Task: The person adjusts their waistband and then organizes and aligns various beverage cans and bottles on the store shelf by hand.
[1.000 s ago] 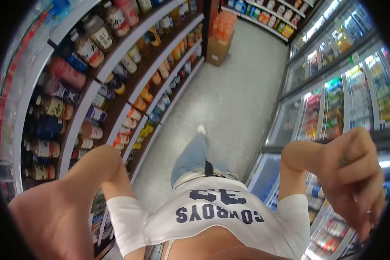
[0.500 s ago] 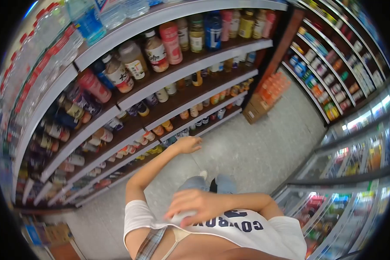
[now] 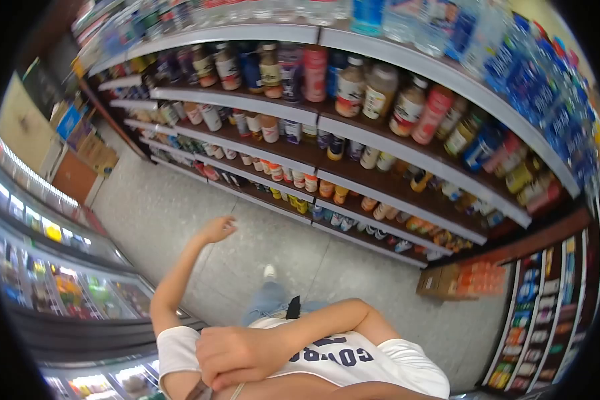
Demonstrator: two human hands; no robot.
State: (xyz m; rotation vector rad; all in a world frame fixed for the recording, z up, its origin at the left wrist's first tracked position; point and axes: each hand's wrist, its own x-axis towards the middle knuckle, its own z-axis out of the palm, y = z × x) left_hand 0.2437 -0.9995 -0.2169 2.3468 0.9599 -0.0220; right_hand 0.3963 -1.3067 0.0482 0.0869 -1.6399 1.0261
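My left hand point(image 3: 218, 229) is stretched out over the grey floor, its fingers loosely bent and apart, with nothing in it. Across my chest lies my right arm, and my right hand point(image 3: 237, 353) is at my left shoulder with its fingers curled down. What those fingers hold, if anything, is hidden; a dark strap and a thin light strap show just below them. The white shirt point(image 3: 343, 357) with dark lettering is partly covered by my right forearm.
Long shelves of bottled drinks point(image 3: 373, 137) run across the front, with water bottles point(image 3: 497, 47) on top. Glass-door coolers point(image 3: 67, 287) stand at the left. Cardboard boxes point(image 3: 440, 281) sit on the floor point(image 3: 313, 257) at the right, more boxes point(image 3: 90, 147) at the back left.
The view has swung left from the aisle to face the shelves. My right hand has moved from the far right across my chest to my left shoulder. My left hand is now stretched out ahead.
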